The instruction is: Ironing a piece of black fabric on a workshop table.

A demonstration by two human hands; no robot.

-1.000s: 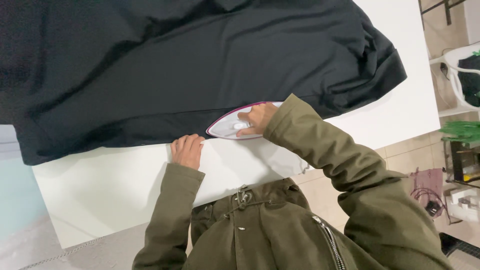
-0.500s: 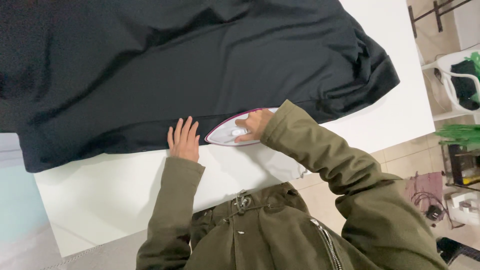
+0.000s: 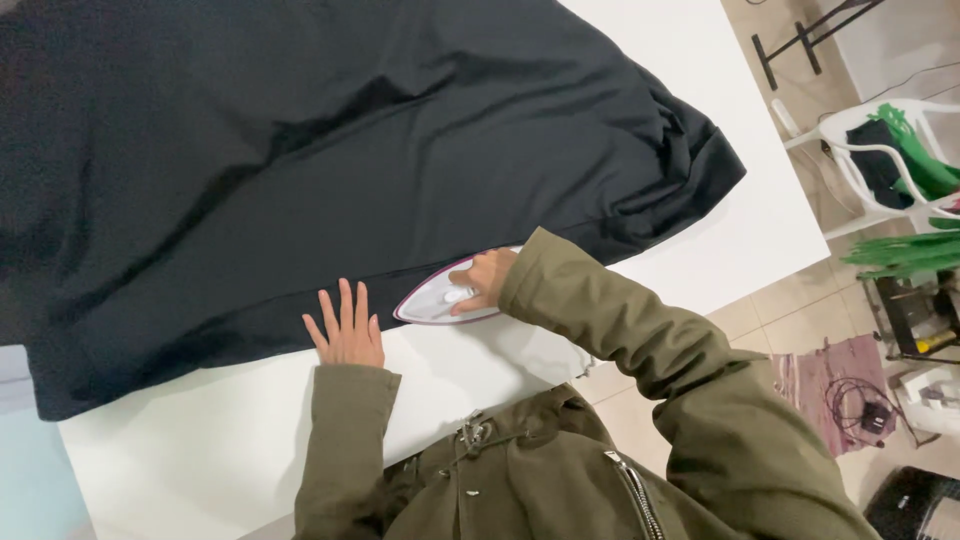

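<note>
A large black garment (image 3: 330, 150) lies spread over a white table (image 3: 730, 200). My right hand (image 3: 482, 280) is shut on the handle of a white and purple iron (image 3: 435, 298), which rests at the garment's near hem. Just left of the iron, my left hand (image 3: 345, 328) lies flat with fingers spread on the hem's edge. Both arms wear olive green jacket sleeves. The garment's right end is bunched in folds (image 3: 690, 150).
A white plastic chair (image 3: 880, 165) with green and dark items stands at the right on the tiled floor. Beyond it are a green plant (image 3: 900, 250), a pink mat (image 3: 830, 385) with a cable and a dark box (image 3: 915, 505).
My left hand has opened from a loose fist to flat spread fingers and slid onto the hem. The iron stays near the hem, shifted slightly with the view.
</note>
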